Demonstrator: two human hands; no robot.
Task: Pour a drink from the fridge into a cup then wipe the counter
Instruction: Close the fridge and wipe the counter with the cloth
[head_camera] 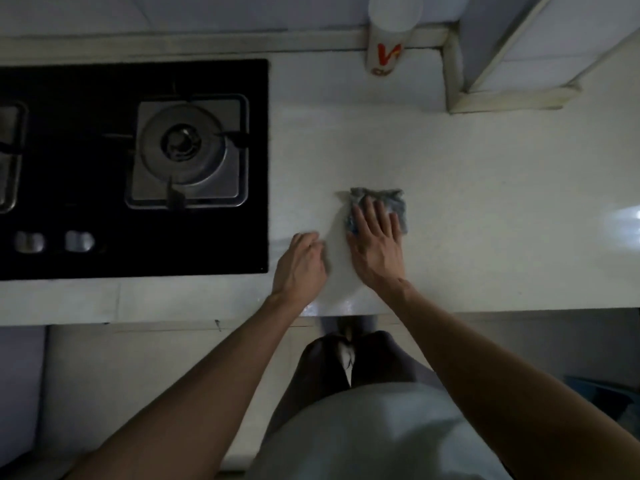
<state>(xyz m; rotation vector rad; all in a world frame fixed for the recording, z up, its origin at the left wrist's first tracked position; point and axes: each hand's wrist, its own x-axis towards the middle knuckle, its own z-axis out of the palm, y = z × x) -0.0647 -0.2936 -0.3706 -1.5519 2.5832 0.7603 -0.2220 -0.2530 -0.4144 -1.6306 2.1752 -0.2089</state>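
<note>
A crumpled grey-blue cloth (391,202) lies on the white counter (485,202), right of the stove. My right hand (375,245) rests flat on the cloth with its fingers spread, pressing it onto the counter. My left hand (301,263) sits on the counter just left of it, fingers curled loosely, holding nothing. A white cup (389,39) with red lettering stands at the back of the counter against the wall. No drink container is in view.
A black glass gas stove (104,81) with a steel burner (187,148) and two knobs fills the left side. A tiled pillar base (502,88) juts out at the back right. The counter's front edge runs below my wrists.
</note>
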